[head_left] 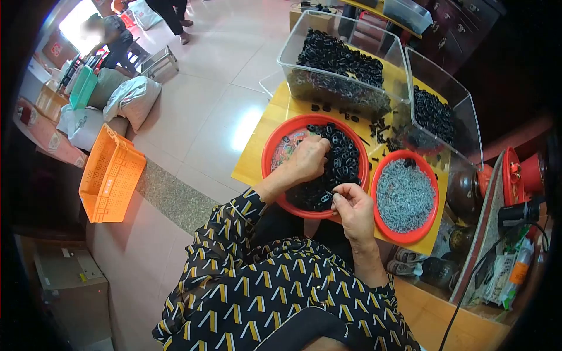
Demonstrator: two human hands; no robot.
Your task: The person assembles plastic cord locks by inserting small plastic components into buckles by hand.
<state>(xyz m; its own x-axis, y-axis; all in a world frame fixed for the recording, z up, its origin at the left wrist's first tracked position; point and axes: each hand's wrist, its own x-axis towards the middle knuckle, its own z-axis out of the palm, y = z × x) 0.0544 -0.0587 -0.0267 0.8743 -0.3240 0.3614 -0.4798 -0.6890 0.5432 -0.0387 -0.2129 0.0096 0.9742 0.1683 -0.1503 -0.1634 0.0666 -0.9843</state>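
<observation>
A round red basin point(267, 153) holds a heap of small black ring-shaped plastic parts point(345, 153), with a patterned bottom showing at its left. Over the heap, my left hand point(309, 159) is closed, fingertips bent down among the parts; what they grip is hidden. My right hand point(355, 212) pinches thumb and forefinger together at the basin's lower right rim, and whatever is between them is too small to name. Just right of it, a smaller red basin point(383, 227) is filled with small silvery metal pieces point(407, 196), a few black parts lying on top.
Two clear plastic bins point(310, 93) point(462, 134) of black parts stand at the back of the yellow table point(257, 155), with loose black pieces point(380, 131) near them. An orange crate point(111, 181) and white sacks point(134, 99) stand on the floor left. Another person point(117, 44) sits beyond.
</observation>
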